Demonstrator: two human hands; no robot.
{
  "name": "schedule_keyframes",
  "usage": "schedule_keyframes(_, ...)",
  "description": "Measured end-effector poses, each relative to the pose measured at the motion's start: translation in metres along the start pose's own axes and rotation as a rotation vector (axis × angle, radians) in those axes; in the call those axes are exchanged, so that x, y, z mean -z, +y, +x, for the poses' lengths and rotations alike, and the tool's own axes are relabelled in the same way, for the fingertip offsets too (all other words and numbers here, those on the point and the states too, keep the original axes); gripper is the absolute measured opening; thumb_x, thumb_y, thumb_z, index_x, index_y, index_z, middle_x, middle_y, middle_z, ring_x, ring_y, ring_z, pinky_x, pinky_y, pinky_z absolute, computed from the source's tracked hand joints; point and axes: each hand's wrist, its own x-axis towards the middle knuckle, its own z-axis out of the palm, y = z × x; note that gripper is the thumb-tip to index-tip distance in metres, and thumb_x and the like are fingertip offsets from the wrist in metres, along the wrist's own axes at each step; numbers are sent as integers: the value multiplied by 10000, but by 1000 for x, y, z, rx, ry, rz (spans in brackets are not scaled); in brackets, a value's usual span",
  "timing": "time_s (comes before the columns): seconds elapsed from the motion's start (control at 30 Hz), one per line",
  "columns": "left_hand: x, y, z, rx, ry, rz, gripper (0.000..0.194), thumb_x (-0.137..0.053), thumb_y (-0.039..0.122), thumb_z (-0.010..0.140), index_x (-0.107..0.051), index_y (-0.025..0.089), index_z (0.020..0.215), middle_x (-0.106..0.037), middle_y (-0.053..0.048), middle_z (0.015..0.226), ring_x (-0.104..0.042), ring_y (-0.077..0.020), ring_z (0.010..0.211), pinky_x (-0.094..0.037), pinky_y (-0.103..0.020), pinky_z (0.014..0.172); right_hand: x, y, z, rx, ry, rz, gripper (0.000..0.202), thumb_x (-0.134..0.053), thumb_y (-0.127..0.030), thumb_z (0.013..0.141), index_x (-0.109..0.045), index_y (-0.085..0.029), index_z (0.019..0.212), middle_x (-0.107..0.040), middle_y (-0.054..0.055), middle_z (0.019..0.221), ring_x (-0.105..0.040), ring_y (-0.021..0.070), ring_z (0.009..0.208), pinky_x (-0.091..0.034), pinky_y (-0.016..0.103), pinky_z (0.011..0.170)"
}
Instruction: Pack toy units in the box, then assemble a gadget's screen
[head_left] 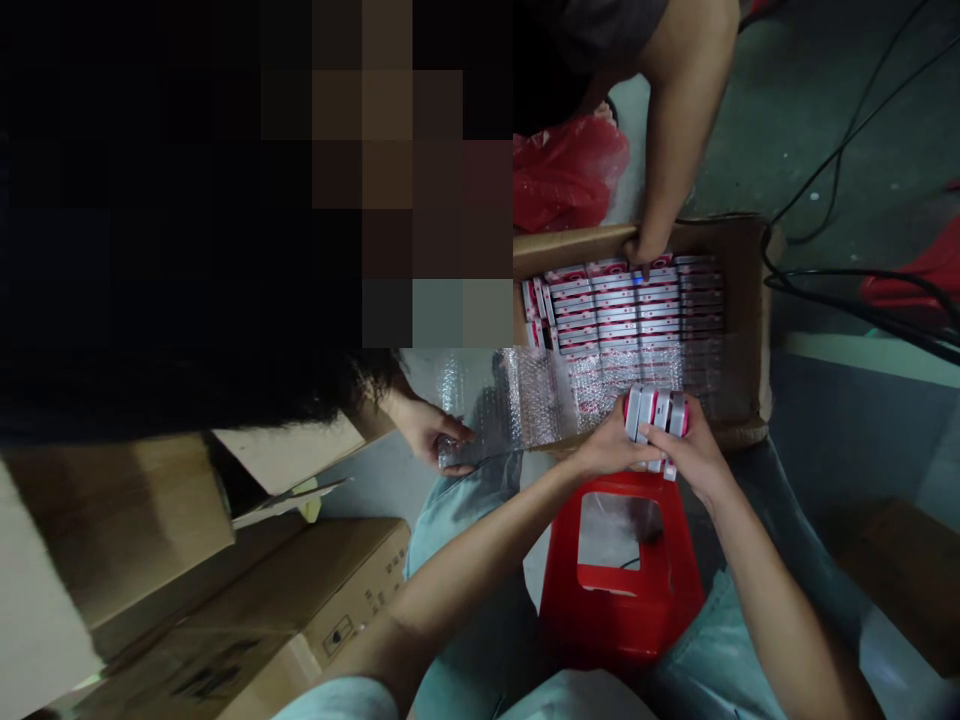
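Observation:
Both my hands grip a small stack of silver-and-pink flat devices [657,420] at the near edge of an open cardboard box [759,330]. My left hand [616,440] closes on the stack's left side, its fingers reaching beneath. My right hand [699,455] wraps the right side, a finger or thumb across the front. Inside the box, rows of similar silver-and-pink devices [615,315] stand tightly packed. Clear bubble wrap [547,400] covers their near part. Another person's hand [431,430] holds the wrap's left end; a co-worker's other hand [649,255] touches the far row.
A red plastic stool [622,620] stands between my knees, below the box. Cardboard cartons [315,600] fill the lower left. Black cables [840,160] run along the right, and a red plastic bag [574,175] lies behind the box. The upper left is pixelated.

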Motion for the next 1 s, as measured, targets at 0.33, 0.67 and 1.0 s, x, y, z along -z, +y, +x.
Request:
schedule_keyframes(0.33, -2, 1, -1, 29, 17, 4, 687, -904, 347, 608, -513, 187, 1151, -629, -12, 971, -623, -206, 913, -532, -387, 875, -2, 2, -1, -14, 21, 35, 708, -884, -431, 538, -539, -264, 1133, -746, 21, 1020, -711, 282, 977, -555, 464, 930)
schedule_keyframes(0.67, -3, 7, -2, 2, 19, 63, 640, -870, 350, 608, -495, 188, 1102, -600, -25, 981, -590, -200, 900, -523, -374, 843, -3, 0, -8, -16, 48, 101, 720, -902, -445, 519, -544, -267, 1118, -754, 10, 973, -708, 269, 940, -563, 443, 886)
schedule_keyframes(1.0, -1, -2, -2, -8, 22, 92, 788, -902, 385, 632, -492, 163, 1267, -632, -48, 1033, -622, -222, 953, -543, -439, 893, -3, -1, -9, 11, 30, 122, 686, -919, -450, 530, -551, -271, 1080, -753, 4, 956, -708, 260, 916, -574, 428, 849)
